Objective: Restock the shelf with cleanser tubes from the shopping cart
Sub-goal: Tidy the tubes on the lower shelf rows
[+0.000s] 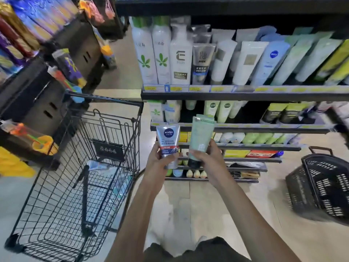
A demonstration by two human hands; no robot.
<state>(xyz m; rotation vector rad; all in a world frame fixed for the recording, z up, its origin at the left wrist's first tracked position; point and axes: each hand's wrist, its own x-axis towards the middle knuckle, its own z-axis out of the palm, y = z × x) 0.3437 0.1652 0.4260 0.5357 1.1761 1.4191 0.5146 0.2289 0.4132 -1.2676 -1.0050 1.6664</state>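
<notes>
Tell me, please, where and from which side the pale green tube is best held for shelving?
Hold the pale green tube low on its body, just above the black cap, from the right, as the right hand does; it stands cap-down, leaving its flat crimped top free.

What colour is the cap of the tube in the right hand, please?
Black, on a pale green tube held by the right hand; head view.

Both bare forearms reach forward and up from the bottom edge, converging toward the middle. The left hand point(160, 157) has its fingers curled round a silver tube point(167, 143). Just beside it, the right hand point(209, 157) grips a pale green tube point(201, 137), thumb on top.
</notes>
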